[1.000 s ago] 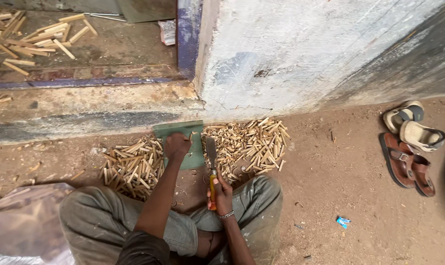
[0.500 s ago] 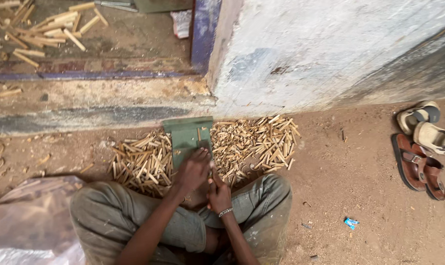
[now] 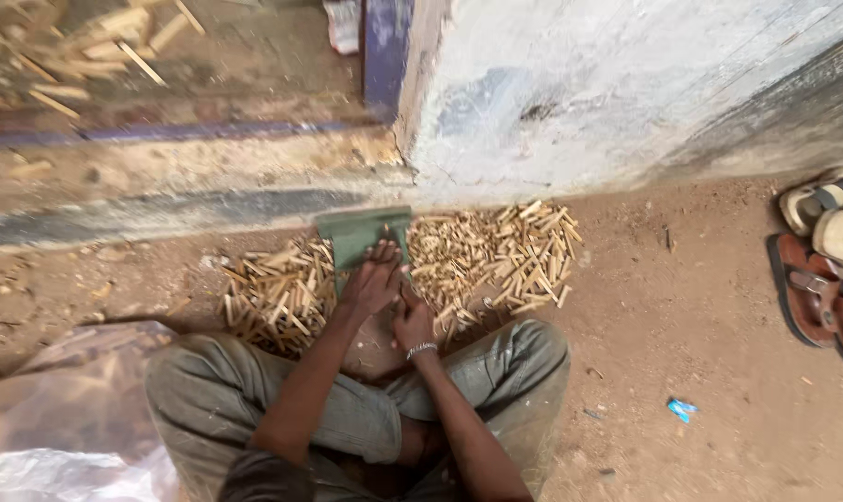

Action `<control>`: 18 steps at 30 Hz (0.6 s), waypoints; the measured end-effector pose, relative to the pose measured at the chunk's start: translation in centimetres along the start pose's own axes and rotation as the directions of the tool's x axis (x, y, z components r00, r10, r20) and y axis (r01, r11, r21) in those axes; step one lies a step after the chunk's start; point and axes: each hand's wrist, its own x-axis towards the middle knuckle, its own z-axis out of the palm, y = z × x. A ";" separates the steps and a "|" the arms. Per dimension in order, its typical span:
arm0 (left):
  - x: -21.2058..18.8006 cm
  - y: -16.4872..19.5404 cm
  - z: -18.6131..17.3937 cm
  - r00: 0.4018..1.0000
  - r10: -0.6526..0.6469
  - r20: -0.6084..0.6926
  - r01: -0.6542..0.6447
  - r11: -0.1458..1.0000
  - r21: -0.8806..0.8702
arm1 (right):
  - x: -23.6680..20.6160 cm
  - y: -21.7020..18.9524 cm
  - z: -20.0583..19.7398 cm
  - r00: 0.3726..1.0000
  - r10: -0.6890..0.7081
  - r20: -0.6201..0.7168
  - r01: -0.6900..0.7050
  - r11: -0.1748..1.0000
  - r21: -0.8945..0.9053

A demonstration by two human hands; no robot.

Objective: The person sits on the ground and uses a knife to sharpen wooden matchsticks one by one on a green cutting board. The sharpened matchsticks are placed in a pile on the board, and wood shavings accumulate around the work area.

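I sit cross-legged on the dirt ground. My left hand (image 3: 375, 277) lies palm down on the near end of a green block (image 3: 361, 234) in front of my knees; anything under its fingers is hidden. Just behind it, my right hand (image 3: 412, 321), with a bracelet at the wrist, is closed in a fist on a knife handle; the blade is hidden under my left hand. One pile of short cut wooden sticks (image 3: 277, 293) lies left of the block, and a larger pile (image 3: 500, 256) lies to its right.
A whitewashed wall (image 3: 607, 84) and a concrete doorstep (image 3: 189, 177) rise just beyond the block. More sticks (image 3: 87, 56) lie past the step. Sandals (image 3: 826, 265) sit at the right edge, a plastic sheet (image 3: 59, 409) at lower left, a blue scrap (image 3: 680, 407) on the ground.
My left hand drew back from the block's top to its near end. The right hand brought the knife forward beneath it, so the blade and orange handle no longer show.
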 end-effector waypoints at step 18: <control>2.1 -1.3 -1.3 0.700 -0.709 -0.084 0.699 0.704 -0.126 | -3.9 -1.4 -3.8 0.975 0.181 0.126 -0.212 0.608 0.765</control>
